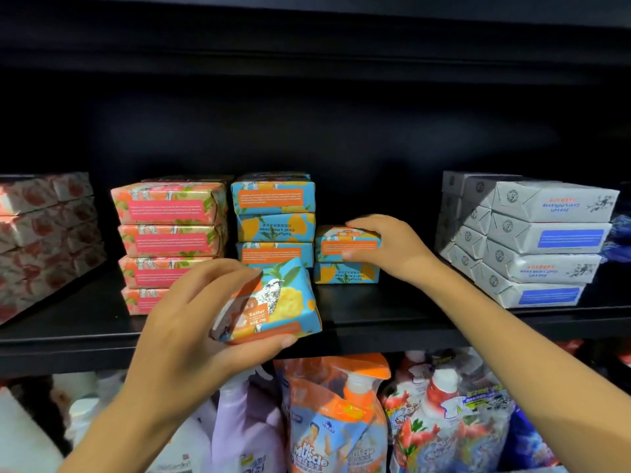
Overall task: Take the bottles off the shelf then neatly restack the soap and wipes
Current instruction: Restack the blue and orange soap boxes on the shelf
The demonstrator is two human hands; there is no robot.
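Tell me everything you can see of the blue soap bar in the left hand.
The blue paper-wrapped soap bar is a rectangular block with folded ends. Its wrapper shows a white bird, green leaves, yellow fruit and an orange label reading Sulfur. It looks intact and is tilted, its face toward the camera, at the front of the black shelf. The left hand has it in its grip: thumb along the lower edge, fingers over the upper left corner. Nothing else plainly touches it.
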